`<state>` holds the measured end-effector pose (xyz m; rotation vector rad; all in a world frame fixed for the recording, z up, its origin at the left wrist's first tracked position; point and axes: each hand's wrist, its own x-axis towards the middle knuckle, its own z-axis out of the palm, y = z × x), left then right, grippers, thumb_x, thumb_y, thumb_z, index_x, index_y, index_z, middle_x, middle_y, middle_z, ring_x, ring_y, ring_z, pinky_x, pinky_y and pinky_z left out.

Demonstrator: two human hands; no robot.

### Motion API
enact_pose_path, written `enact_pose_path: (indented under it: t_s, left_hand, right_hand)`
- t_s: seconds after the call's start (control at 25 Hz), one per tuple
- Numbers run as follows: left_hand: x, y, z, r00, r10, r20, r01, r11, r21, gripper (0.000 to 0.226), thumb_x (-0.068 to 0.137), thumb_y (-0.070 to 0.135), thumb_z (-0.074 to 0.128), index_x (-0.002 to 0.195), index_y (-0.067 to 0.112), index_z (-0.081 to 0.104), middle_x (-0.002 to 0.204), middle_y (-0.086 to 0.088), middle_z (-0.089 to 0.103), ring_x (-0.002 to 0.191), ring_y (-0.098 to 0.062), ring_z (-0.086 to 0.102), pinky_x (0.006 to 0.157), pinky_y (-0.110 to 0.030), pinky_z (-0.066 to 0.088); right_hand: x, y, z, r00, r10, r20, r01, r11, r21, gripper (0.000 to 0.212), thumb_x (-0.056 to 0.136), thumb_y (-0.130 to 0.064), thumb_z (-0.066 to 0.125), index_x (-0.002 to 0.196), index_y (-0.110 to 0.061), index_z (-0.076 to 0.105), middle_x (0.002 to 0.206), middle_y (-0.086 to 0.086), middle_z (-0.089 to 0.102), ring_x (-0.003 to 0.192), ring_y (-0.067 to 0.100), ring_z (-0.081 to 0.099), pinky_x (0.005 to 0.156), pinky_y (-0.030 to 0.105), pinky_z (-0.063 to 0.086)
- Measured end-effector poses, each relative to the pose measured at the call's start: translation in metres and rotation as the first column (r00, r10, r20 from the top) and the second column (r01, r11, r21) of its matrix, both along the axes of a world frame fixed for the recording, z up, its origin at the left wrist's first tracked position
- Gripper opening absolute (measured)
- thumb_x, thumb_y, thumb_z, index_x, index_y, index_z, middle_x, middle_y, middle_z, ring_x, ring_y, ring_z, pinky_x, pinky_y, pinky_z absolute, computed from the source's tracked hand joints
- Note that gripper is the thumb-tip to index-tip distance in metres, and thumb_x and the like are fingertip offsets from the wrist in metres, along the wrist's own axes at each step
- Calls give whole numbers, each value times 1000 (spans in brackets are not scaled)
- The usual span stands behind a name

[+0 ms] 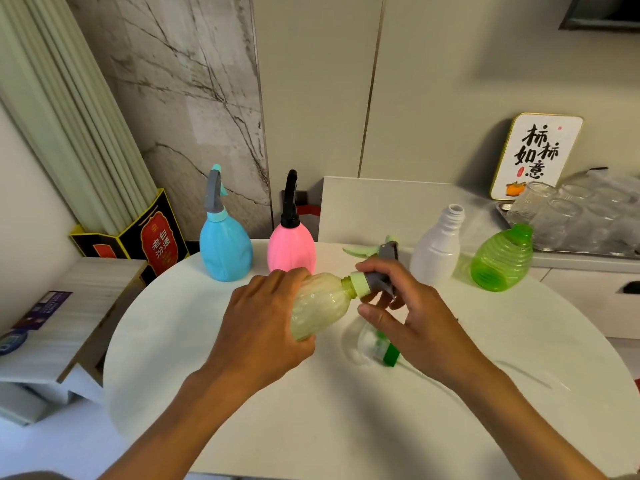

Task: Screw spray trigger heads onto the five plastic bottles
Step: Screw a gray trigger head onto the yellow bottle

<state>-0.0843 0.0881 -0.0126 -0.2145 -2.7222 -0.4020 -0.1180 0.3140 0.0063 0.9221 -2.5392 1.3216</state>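
My left hand (263, 320) grips a pale yellow-green bottle (320, 304), held tilted above the table with its neck pointing right. My right hand (412, 310) pinches a grey trigger head (381, 278) with a light green collar that sits on that neck. A blue bottle (225, 249) and a pink bottle (292, 251) stand at the back, each with a trigger head on. A white bottle (438, 247) stands open-necked. A bright green bottle (502, 259) leans beside it, also without a head. A clear and green trigger head (379, 346) lies under my right hand.
The round white table (242, 410) carries everything. A tray of glass cups (581, 216) and a framed sign (535, 155) sit on the counter at back right. A dark liquor box (152, 237) and stacked boxes (45, 327) stand to the left.
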Motion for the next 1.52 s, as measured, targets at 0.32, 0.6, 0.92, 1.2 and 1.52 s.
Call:
enact_pose_path:
  t_s: [0.32,0.6,0.92,1.2,1.52]
  left_hand:
    - [0,1,-2,998,-12,65,19,994,-111,85,62,48,85,135,20,50,120,-2,64,103,-23,61,89,-39,51]
    - [4,-3,6,992,-101,68,106,992,-65,80,67,48,78,136,24,45,121,3,62,103,-18,57,88,-36,50]
    - [8,-5,12,970,-162,182,169,985,-23,75,65,50,71,129,37,35,116,14,57,96,-11,51,81,-27,44]
    - [9,-12,19,954,-192,229,204,978,-32,77,62,50,71,129,38,37,116,15,57,97,-11,52,78,-24,40]
    - [8,-4,19,991,-129,20,130,968,-213,81,55,44,83,127,20,55,112,-1,68,96,-23,63,81,-41,52]
  right_hand:
    - [5,7,8,736,-100,-669,489,762,425,28,78,-45,74,96,-23,74,68,1,66,58,27,54,63,32,26]
    - [-5,17,8,934,93,-344,14,955,297,29,95,-35,59,121,-22,64,106,-10,66,103,14,57,90,34,42]
    - [-1,9,7,975,165,-148,-135,972,193,23,93,-35,59,115,-34,51,112,-21,47,101,9,54,86,25,44]
    - [1,8,9,974,180,-138,-154,971,181,33,87,-34,70,112,-45,52,111,-28,53,96,6,55,80,21,45]
    - [2,0,4,999,53,-8,-53,998,-20,27,92,-56,53,113,-41,49,91,-11,60,75,13,60,59,14,45]
